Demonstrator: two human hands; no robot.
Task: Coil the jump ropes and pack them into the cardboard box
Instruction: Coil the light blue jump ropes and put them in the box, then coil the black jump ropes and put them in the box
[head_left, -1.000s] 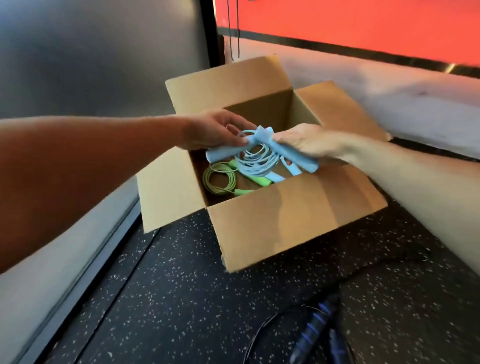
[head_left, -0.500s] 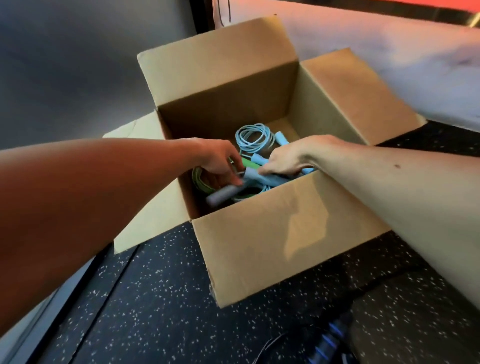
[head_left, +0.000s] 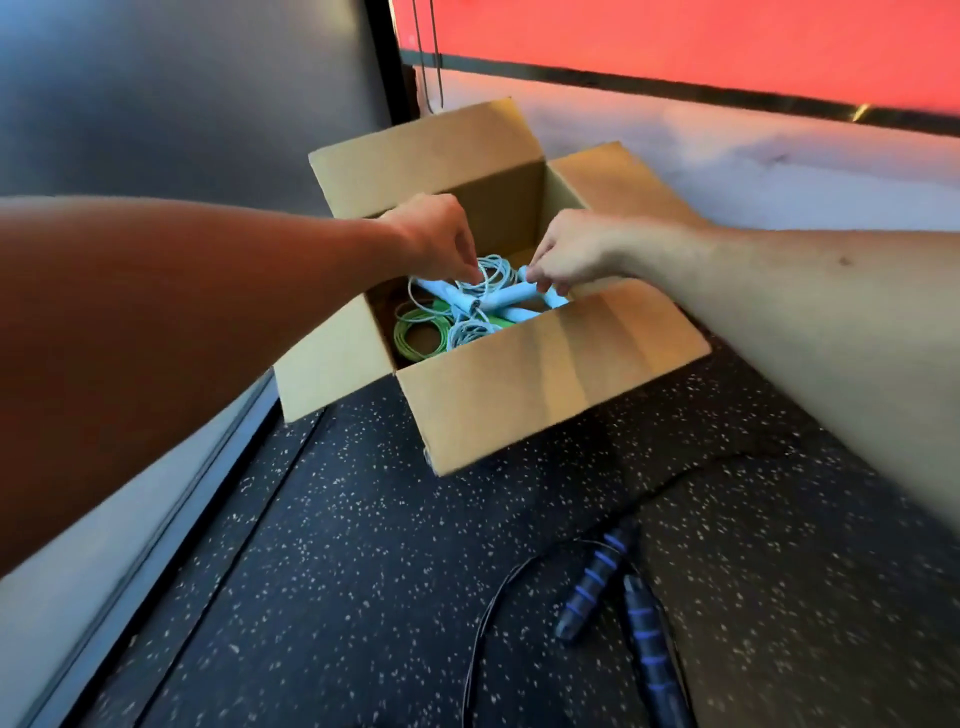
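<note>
Your left hand (head_left: 441, 240) pinches the blue rope (head_left: 506, 296) by its coiled cord. Your right hand (head_left: 569, 249) pinches its pale handle, inside the box (head_left: 545, 374). The green rope (head_left: 415, 340) lies coiled by the box's left wall.

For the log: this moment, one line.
left hand, right hand: at blue rope in box, grip unclear | green rope: in box | black rope: floor
</note>
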